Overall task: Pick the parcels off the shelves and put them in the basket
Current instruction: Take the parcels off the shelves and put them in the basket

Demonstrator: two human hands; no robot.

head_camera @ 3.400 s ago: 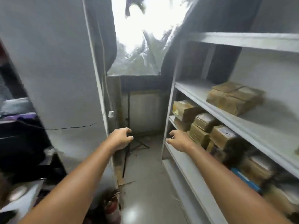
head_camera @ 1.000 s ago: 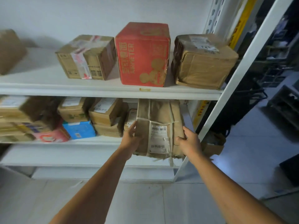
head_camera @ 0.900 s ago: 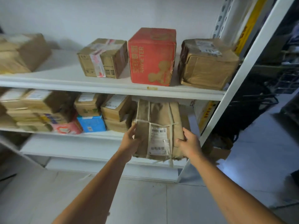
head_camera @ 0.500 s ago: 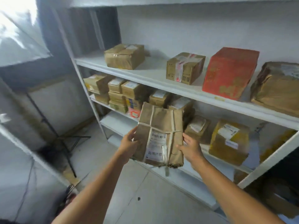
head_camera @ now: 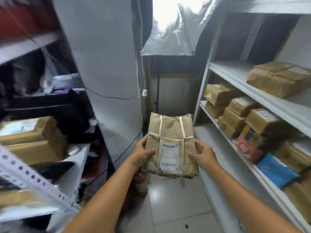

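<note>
Brown paper wraps the parcel [head_camera: 170, 145] I am watching, a flat bundle tied with pale string [head_camera: 160, 126] that crosses its face in two long lines and one short one. A white label [head_camera: 169, 157] with a barcode sits on its lower half. It is off the shelves, held in the air over the tiled floor [head_camera: 176, 209] in the middle of the narrow aisle, its top end tipped away from the camera. The left hand [head_camera: 143, 153] grips its left edge: the thumb lies across the front face near the label, and the other fingers curl round behind, where I cannot see them. The right hand [head_camera: 204, 154] grips the right edge in the same way, thumb on the front, fingers bent round the side and hidden at the back. To the right stands a white rack [head_camera: 252, 93]; a big brown parcel [head_camera: 277, 78] lies on its upper shelf, and the shelf below is crowded with small brown boxes [head_camera: 235, 113], a red packet [head_camera: 249, 149] and a blue packet [head_camera: 276, 170]. To the left, blurred, I make out a cardboard box [head_camera: 32, 137] on another rack, with a white perforated post [head_camera: 33, 177] slanting in front of it. At the far end of the aisle bright light comes through crinkled sheeting [head_camera: 168, 36].
</note>
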